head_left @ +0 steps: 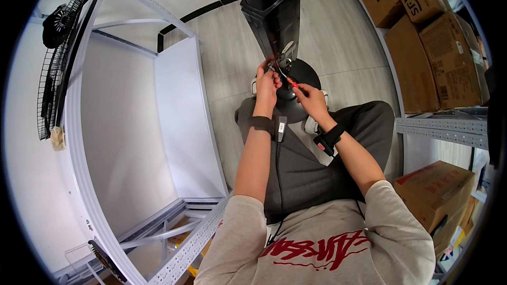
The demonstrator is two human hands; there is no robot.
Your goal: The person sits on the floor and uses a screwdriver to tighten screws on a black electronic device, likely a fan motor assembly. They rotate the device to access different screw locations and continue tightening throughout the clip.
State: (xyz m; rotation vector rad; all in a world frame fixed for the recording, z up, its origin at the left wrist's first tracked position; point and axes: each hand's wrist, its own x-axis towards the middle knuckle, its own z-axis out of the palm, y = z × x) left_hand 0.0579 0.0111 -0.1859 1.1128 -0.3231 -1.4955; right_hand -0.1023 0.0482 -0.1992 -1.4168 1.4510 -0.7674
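Observation:
A tall black column-shaped appliance (271,16) stands in front of me. Its lower end opens onto small metal parts and wires (285,62) above a round black base (311,76). At that opening, my left hand (267,87) is closed, its fingertips pinching something too small to make out. My right hand (313,101) grips a red-handled screwdriver (292,82), whose thin shaft points up and left toward the left fingertips and the wires. Whether its tip touches anything cannot be seen. Both wrists carry black straps with small boxes.
White metal shelving (190,121) rises close on my left, with black wire fan grilles (50,84) on it. On the right, a rack holds stacked cardboard boxes (449,58), and another carton (435,184) sits lower down. A cable (278,179) runs from my left wrist across my lap.

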